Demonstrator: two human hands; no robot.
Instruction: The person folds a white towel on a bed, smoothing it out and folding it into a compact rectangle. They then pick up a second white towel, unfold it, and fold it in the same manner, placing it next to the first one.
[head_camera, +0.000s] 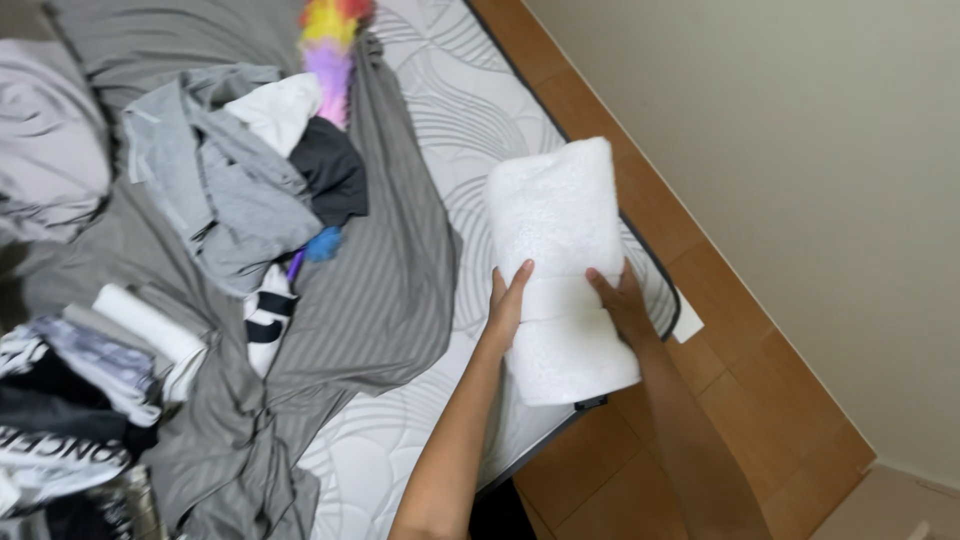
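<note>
Left hand (507, 303) and right hand (620, 305): fingers extended, nearly flat, pressed on either side of folded white towel (560, 265) over mattress (440, 120) corner.

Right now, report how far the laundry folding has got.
Done: a stack of folded clothes sits at the left of the bed. In hand: a folded white towel, gripped between the left hand and right hand over the mattress corner. Left: a loose heap of grey, white and dark garments on the grey sheet.

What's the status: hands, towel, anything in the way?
Left hand and right hand both grip folded white towel, held over mattress corner. Clothes pile off to the left, clear of it.
</note>
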